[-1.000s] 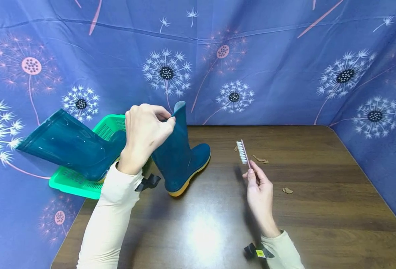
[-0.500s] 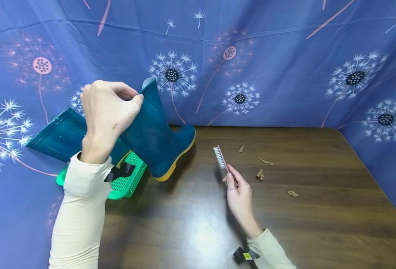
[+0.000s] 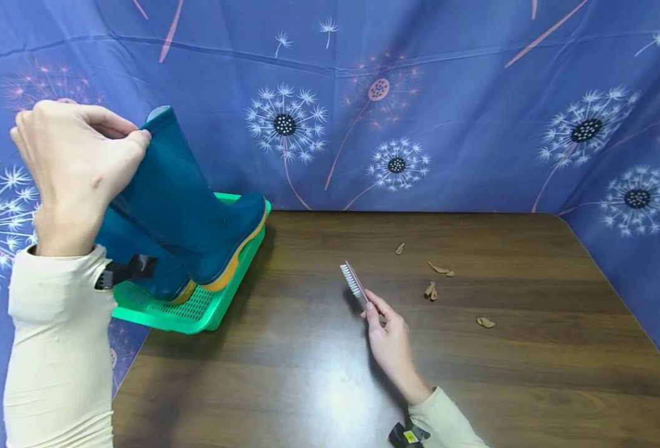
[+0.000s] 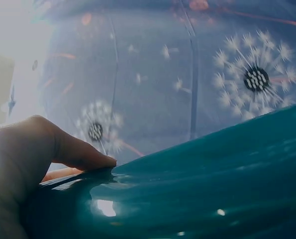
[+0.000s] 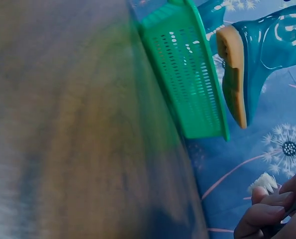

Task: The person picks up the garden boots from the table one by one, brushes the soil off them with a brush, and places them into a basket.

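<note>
My left hand [image 3: 74,165] pinches the top rim of a teal rubber boot [image 3: 186,202] with a yellow sole and holds it tilted over a green perforated basket [image 3: 206,308] at the table's left edge. In the left wrist view my thumb [image 4: 83,154] presses on the boot's glossy shaft [image 4: 212,184]. A second teal boot [image 3: 139,264] lies in the basket behind it, mostly hidden. My right hand [image 3: 388,333] holds a small white-bristled brush [image 3: 353,281] by its handle over the middle of the table. The right wrist view shows the basket [image 5: 190,82] and the boot's sole [image 5: 233,74].
The dark wooden table [image 3: 397,373] carries several small brown scraps [image 3: 440,269] right of the brush. A blue dandelion-print cloth [image 3: 464,112] walls in the back and both sides. The basket overhangs the table's left edge.
My left hand has lifted the boot off the table and carried it left, over the green basket. My right hand has drifted left and nearer with the brush.
</note>
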Available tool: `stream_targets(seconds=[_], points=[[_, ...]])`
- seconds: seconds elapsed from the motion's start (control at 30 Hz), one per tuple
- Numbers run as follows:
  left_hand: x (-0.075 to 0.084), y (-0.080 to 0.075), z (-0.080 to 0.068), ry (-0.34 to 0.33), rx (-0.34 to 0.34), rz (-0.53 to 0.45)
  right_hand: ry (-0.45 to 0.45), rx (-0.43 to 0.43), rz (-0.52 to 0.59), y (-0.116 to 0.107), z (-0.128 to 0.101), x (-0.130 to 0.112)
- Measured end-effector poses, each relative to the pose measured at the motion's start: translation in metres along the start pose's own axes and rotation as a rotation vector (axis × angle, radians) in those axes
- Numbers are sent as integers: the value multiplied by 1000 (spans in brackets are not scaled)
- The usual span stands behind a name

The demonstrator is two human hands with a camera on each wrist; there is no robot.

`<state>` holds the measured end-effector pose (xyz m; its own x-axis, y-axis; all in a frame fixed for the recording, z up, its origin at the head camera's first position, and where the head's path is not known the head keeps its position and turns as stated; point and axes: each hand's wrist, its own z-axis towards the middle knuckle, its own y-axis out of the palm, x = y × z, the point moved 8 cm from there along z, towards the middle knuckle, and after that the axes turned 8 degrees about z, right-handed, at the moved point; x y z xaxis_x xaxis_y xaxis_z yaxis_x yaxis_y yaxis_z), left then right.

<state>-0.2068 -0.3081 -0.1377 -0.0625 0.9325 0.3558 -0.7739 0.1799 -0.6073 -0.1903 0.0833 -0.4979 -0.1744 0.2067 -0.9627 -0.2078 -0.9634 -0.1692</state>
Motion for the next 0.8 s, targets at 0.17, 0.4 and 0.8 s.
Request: stream_targets(seconds=[0.17, 0.4, 0.8], points=[[-23, 1, -2, -45, -10, 26, 40, -38, 4, 3, -3, 9], [-52, 22, 2, -119, -72, 68, 94, -140, 10, 15, -6, 27], [-93, 54, -8, -164, -98, 73, 111, -176, 57, 18, -5, 36]])
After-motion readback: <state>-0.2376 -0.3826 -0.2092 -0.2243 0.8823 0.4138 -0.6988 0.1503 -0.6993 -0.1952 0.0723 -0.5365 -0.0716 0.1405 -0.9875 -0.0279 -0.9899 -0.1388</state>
